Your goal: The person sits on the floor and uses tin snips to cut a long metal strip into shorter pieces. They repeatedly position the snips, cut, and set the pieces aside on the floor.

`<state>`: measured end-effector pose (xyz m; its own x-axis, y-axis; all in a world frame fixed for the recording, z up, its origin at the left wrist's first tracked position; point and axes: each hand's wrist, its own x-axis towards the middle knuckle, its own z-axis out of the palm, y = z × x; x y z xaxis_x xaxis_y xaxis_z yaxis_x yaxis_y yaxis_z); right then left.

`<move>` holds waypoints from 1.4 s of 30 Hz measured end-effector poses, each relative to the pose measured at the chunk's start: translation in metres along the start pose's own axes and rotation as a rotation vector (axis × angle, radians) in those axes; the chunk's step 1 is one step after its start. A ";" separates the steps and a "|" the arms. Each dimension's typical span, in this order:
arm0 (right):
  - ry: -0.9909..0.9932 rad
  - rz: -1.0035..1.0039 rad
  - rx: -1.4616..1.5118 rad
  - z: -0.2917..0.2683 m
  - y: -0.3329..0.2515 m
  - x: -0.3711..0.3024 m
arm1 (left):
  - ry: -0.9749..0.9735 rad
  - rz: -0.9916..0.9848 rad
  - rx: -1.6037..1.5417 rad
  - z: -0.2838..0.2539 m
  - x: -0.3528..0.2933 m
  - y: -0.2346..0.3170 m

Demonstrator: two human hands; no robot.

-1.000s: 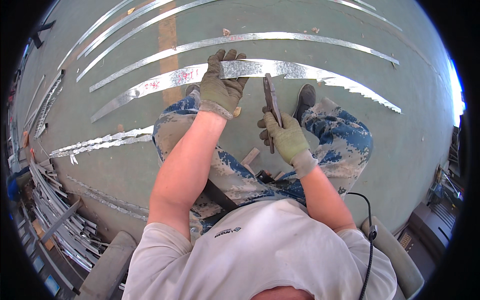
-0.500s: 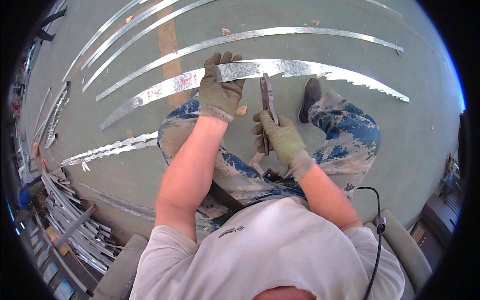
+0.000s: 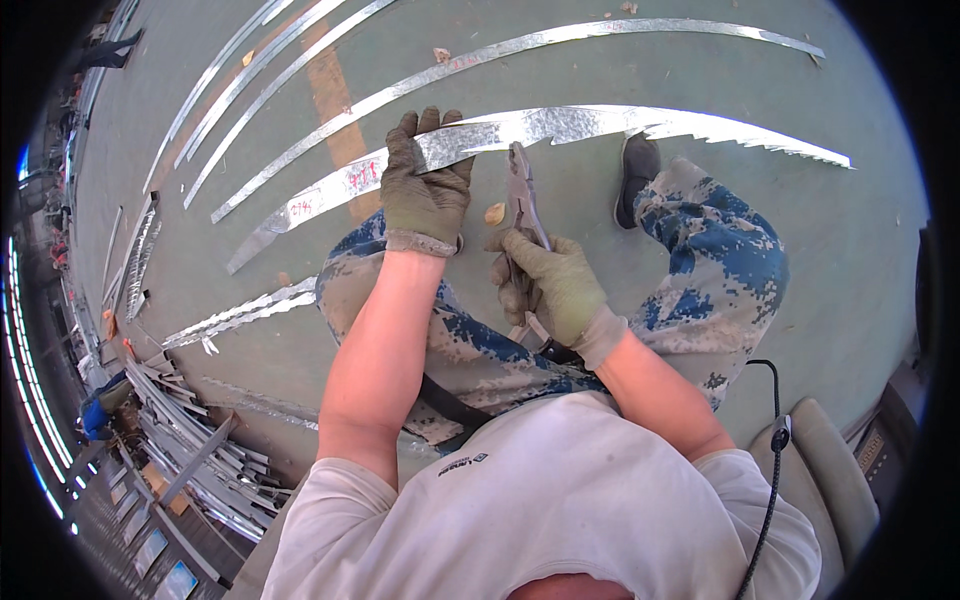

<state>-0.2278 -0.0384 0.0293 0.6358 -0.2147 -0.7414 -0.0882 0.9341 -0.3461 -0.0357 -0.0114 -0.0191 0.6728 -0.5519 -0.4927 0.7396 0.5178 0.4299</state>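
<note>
My left hand (image 3: 428, 190), in a brown-green work glove, grips a long, shiny sheet-metal strip (image 3: 558, 124) left of its middle. The strip bows across in front of me. Red handwritten marks are on its left part, and the lower edge of its right part is cut into jagged teeth. In my gloved right hand (image 3: 560, 290) is a pair of metal pliers (image 3: 522, 195), pointing away from me. Their jaw tips are just below the strip's lower edge; I cannot tell whether they touch it. My fingers hide part of the handles.
Another long metal strip (image 3: 480, 58) lies beyond on the green floor, with several more at the far left. Jagged strips (image 3: 250, 312) lie left of my knee. A heap of metal strips (image 3: 205, 440) sits at the lower left. A black cable (image 3: 770, 480) hangs at my right side.
My left hand has shifted slightly left with the strip. The pliers have moved a little left and tilted more. The whole view has turned somewhat.
</note>
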 end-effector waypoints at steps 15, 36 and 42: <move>-0.780 0.291 0.727 -0.053 0.007 0.025 | -0.134 -0.036 0.042 -0.004 0.005 -0.001; -0.584 0.059 0.276 -0.046 -0.051 -0.024 | -0.049 -0.112 -0.197 0.009 -0.001 0.011; -0.653 0.010 0.284 -0.073 -0.095 -0.043 | 0.021 -0.098 -0.353 0.006 0.008 0.024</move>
<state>-0.3025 -0.1384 0.0519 0.9735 -0.0739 -0.2165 0.0505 0.9925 -0.1117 -0.0123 -0.0073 -0.0086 0.5962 -0.5984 -0.5352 0.7461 0.6591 0.0942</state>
